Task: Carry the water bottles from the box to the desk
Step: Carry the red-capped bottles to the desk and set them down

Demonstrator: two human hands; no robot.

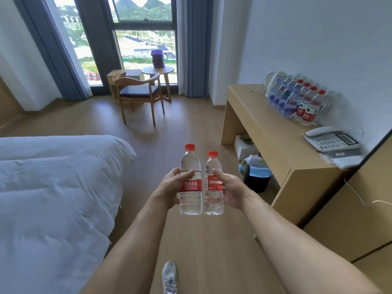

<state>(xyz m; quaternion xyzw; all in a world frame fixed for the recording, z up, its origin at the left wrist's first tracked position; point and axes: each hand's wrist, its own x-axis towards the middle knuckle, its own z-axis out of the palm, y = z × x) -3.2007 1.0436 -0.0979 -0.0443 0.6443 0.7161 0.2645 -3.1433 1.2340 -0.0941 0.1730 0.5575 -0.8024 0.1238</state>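
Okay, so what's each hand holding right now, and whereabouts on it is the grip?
Left hand grips the taller bottle around its red label, mid-body. Right hand grips the shorter bottle the same way, around its label. Both bottles are upright.

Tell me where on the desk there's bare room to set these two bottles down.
The desk is bare along its front edge and at its far end before the kettle. A small gap lies between the bottle row and the phone. The wall side is crowded.
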